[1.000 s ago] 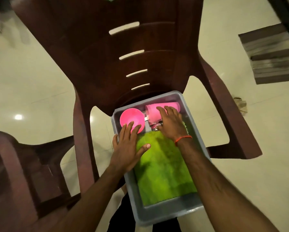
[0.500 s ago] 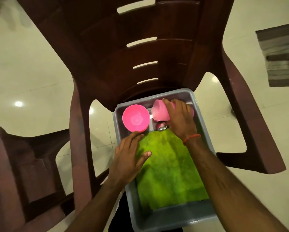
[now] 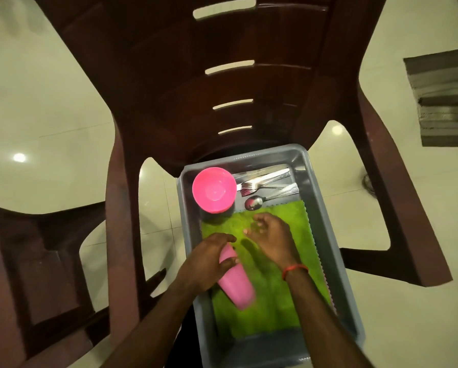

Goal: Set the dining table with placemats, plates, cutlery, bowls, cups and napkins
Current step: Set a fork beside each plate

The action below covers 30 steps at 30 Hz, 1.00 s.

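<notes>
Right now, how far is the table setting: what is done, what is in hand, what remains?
Done: nothing laid out is visible; no dining table shows. In hand: the left hand grips the pink cup over the grey bin; the right hand holds nothing. Left: pink bowl, forks, spoon and green mat lie in the bin.

- Pink cup (image 3: 236, 284): plain plastic tumbler, tilted, narrow base far, wide mouth near; held round its base end by the left hand (image 3: 206, 264), over the green mat.
- Pink bowl (image 3: 214, 189): round, upright, empty; far left corner of the grey tub (image 3: 324, 235).
- Forks (image 3: 249, 187): steel, lying flat beside the bowl, tines toward it, handles toward the right wall.
- Spoon (image 3: 254, 202): steel, flat, just beyond the mat's far edge.
- Green mat (image 3: 275, 301): textured, zigzag right edge, flat on the tub floor, near part.
</notes>
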Tool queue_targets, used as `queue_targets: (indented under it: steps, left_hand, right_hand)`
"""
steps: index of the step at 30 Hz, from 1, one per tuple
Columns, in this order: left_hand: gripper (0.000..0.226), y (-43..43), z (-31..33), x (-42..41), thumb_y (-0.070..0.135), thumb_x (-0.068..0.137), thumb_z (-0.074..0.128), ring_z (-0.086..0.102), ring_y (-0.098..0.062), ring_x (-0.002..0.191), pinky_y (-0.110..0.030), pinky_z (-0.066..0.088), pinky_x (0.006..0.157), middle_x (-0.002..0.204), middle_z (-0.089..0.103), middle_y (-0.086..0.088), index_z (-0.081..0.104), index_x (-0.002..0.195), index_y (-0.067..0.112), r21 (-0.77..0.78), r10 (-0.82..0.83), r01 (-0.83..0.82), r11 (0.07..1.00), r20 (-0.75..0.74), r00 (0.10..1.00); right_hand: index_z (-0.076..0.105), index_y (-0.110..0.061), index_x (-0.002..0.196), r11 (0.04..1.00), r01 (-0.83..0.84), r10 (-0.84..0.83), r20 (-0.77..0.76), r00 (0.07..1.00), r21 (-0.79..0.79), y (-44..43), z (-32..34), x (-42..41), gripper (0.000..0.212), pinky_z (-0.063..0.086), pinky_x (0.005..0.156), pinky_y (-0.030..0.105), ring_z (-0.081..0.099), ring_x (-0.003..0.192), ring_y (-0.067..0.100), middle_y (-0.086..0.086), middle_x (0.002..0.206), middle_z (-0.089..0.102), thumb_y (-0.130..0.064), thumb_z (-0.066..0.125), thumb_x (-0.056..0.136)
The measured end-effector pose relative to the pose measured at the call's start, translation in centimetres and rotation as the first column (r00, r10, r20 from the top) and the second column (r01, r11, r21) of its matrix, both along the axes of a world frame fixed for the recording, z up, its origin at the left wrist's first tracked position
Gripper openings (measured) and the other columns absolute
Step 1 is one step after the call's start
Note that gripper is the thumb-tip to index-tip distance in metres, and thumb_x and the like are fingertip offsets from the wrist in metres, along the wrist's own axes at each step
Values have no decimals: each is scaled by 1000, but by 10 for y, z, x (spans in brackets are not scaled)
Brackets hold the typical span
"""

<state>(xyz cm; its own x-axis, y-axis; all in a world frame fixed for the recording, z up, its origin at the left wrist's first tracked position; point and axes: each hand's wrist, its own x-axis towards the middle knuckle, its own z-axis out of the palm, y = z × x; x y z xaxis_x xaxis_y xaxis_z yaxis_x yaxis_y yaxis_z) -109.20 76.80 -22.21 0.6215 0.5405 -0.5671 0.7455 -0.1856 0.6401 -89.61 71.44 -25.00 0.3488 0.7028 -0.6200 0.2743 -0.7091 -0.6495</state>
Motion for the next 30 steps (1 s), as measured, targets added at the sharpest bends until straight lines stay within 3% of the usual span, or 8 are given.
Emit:
queue_targets:
  steps: [3,5,7,9,13,19,24,30]
  left_hand:
    - [49,2,-6,-4,33,85,75,57,-20,122,-36,46,104,132,61,2,62,131,21,39,-67,66,997,1,998]
    - [50,2,-8,-5,39,83,71,56,-21,123,-39,46,104,133,62,3,63,130,22,76,-90,90,993,-3,996]
    - [50,2,-10,-4,45,84,65,56,-20,123,-39,46,104,132,63,4,64,129,23,103,-85,85,991,0,996]
    - [46,2,-12,-3,46,87,63,55,-18,122,-37,46,104,130,64,5,65,127,24,115,-60,58,992,17,998]
    - [40,-1,-14,-4,45,91,62,54,-15,121,-37,46,103,129,64,6,64,126,24,133,-56,49,990,46,997]
    - [51,1,-14,-9,55,90,49,54,-17,123,-36,46,104,132,63,5,65,126,23,127,-99,93,987,43,994]
    - [48,2,-16,-13,51,93,53,51,-17,128,-33,43,107,139,60,5,63,130,23,130,-123,117,985,33,992]
    - [51,-1,-12,-4,56,92,47,48,-16,131,-39,43,107,139,58,6,62,130,25,135,-111,108,985,18,994]
  right_hand:
    - [65,-20,118,977,-196,149,380,913,88,35,-7,27,32,52,90,39,56,107,22,5,111,64,-28,74,88]
    - [67,-14,120,931,-357,248,581,775,79,61,-19,44,32,52,90,44,55,106,30,11,111,64,-20,72,88]
    - [70,-11,114,876,-483,364,673,644,-11,81,-36,58,32,53,84,46,57,100,36,15,106,67,-15,71,83]
    - [70,-12,101,818,-565,484,664,570,-111,92,-50,66,25,53,76,45,57,94,37,13,97,67,-16,73,76]
    - [68,-14,81,727,-666,595,638,489,-166,98,-53,69,14,48,68,40,58,86,36,11,85,64,-13,76,70]
    - [73,-19,87,645,-733,659,642,392,-215,101,-47,76,14,43,75,39,58,96,35,8,94,66,-21,77,74]
    - [74,-13,81,549,-777,714,656,245,-308,108,-42,75,19,45,72,39,60,88,35,11,86,67,-24,83,67]
    - [73,-5,87,515,-830,682,689,246,-213,106,-45,77,28,50,69,41,64,83,37,17,87,69,-11,86,64]
